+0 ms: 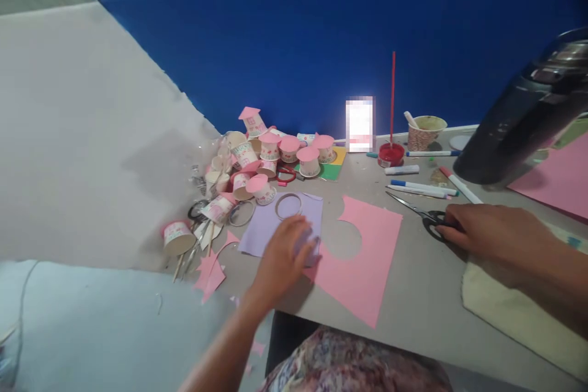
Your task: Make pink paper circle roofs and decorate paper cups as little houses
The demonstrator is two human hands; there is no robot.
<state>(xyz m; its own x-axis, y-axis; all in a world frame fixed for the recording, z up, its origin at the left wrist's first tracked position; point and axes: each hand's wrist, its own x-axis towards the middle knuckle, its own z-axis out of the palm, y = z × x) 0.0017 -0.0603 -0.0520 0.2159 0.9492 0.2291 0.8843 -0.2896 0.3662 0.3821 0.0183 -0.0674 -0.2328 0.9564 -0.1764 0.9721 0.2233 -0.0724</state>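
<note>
Pink paper (379, 245) lies between our loosely spread left hand (285, 249) and right hand (489, 229) gripping scissors (424, 214), slanted past its far corner.

Left hand (285, 249) palm down, loosely spread, right hand (482, 231) curled, both forearms (232, 340) bare, extended forward

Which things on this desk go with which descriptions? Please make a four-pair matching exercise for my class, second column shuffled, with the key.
Things:
1. Scissors
2. Purple sheet
3. Pink sheet
4. Flask

Descriptions:
A. Has a large rounded piece cut out of its edge
B. Dark body, standing beyond the right hand
C. Black handles, touched by the right hand
D. Has a ring lying on it, near the left hand

Right pairs: 1-C, 2-D, 3-A, 4-B
</note>
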